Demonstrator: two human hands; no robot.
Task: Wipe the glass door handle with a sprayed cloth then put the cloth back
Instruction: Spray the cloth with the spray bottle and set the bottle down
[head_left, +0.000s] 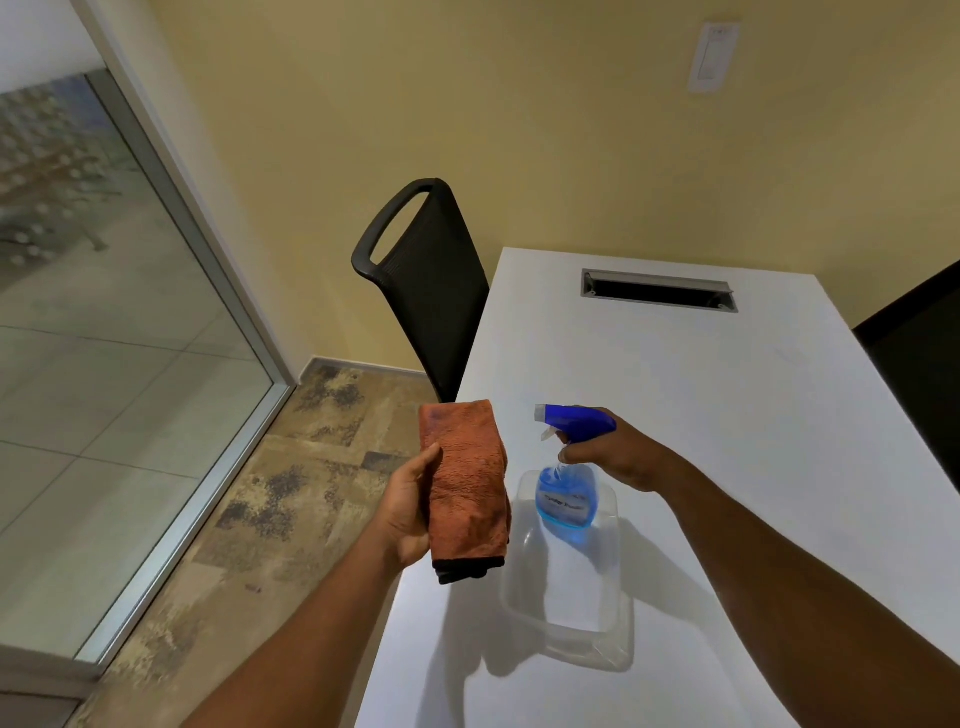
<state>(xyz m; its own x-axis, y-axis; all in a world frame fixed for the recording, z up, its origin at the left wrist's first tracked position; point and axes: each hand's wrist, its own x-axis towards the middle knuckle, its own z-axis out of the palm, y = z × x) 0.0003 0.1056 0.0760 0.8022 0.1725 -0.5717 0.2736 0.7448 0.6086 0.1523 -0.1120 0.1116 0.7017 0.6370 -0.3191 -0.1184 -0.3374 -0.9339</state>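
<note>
My left hand (410, 512) holds a folded orange cloth (467, 483) upright above the table's left edge. My right hand (615, 452) grips the neck of a spray bottle (569, 462) with a blue trigger head and blue liquid; its nozzle points left at the cloth. The bottle hangs over a clear plastic container (613, 639) on the white table (727, 415). A glass panel (104, 364) in a metal frame fills the left side. No door handle shows in this view.
A black chair (431, 291) stands at the table's far left corner, and another dark chair back (924, 374) at the right edge. A cable slot (657, 290) is set into the tabletop. Patterned floor lies between table and glass.
</note>
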